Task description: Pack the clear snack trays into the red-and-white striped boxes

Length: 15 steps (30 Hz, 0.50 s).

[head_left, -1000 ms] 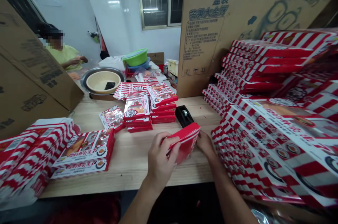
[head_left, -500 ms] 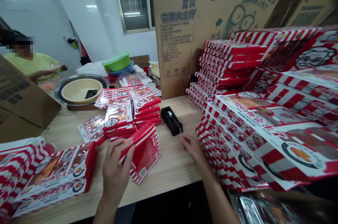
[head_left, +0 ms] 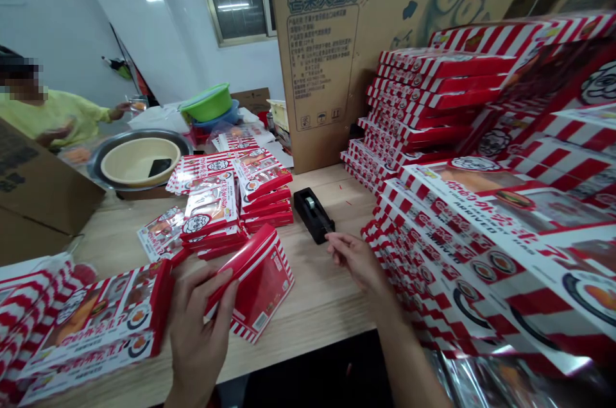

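My left hand [head_left: 199,318] grips a red-and-white striped cardboard box [head_left: 262,283] by its upper left edge, thumb on one side and fingers on the other. The box is tilted above the table, its plain red back with a barcode toward me. My right hand [head_left: 353,257] is closed in a pinch at the front end of a black tape dispenser [head_left: 312,214], on the end of the clear tape. The tape itself is hardly visible between the fingertips. A roll of tape [head_left: 310,203] sits in the dispenser.
Tall stacks of striped boxes [head_left: 462,247] fill the right side. More boxes lie in a pile [head_left: 212,203] behind my left hand and at the left [head_left: 101,312]. A large carton [head_left: 322,74] stands behind; basins [head_left: 139,161] and a person in yellow [head_left: 62,116] are at the far left.
My right hand has moved slightly up, its fingertips closer to the dispenser's front end. The left hand still holds the box, now a little lower left. The view has shifted slightly.
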### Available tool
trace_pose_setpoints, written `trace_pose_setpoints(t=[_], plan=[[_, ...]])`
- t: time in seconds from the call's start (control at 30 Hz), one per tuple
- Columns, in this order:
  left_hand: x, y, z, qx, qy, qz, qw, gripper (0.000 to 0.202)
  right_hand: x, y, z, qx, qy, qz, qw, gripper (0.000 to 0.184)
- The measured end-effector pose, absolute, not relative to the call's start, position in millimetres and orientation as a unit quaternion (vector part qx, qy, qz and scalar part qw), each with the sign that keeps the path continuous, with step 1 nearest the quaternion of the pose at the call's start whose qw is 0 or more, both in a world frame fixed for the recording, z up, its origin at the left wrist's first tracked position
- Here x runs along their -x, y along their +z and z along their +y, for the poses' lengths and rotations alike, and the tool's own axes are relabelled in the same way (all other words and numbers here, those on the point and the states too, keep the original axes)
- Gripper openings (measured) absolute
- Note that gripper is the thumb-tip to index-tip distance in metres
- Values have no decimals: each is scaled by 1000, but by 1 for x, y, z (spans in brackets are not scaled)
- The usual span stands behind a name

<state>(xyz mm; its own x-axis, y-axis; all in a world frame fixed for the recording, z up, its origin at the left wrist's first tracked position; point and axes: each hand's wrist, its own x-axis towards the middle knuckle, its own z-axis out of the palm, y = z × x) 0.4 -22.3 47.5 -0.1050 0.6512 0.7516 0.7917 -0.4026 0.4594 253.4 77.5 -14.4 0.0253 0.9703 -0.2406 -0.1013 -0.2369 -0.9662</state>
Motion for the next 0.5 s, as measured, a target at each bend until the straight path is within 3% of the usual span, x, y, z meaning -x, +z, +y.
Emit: trace_pose_setpoints(t=[0.33, 0.5], plan=[[-2, 48, -23, 678, -489, -539, 99, 21, -248, -64, 99, 654, 505, -414, 382, 21], [-11, 54, -25, 697, -495, -509, 103, 20, -251, -59, 108, 685, 486, -440, 317, 20]])
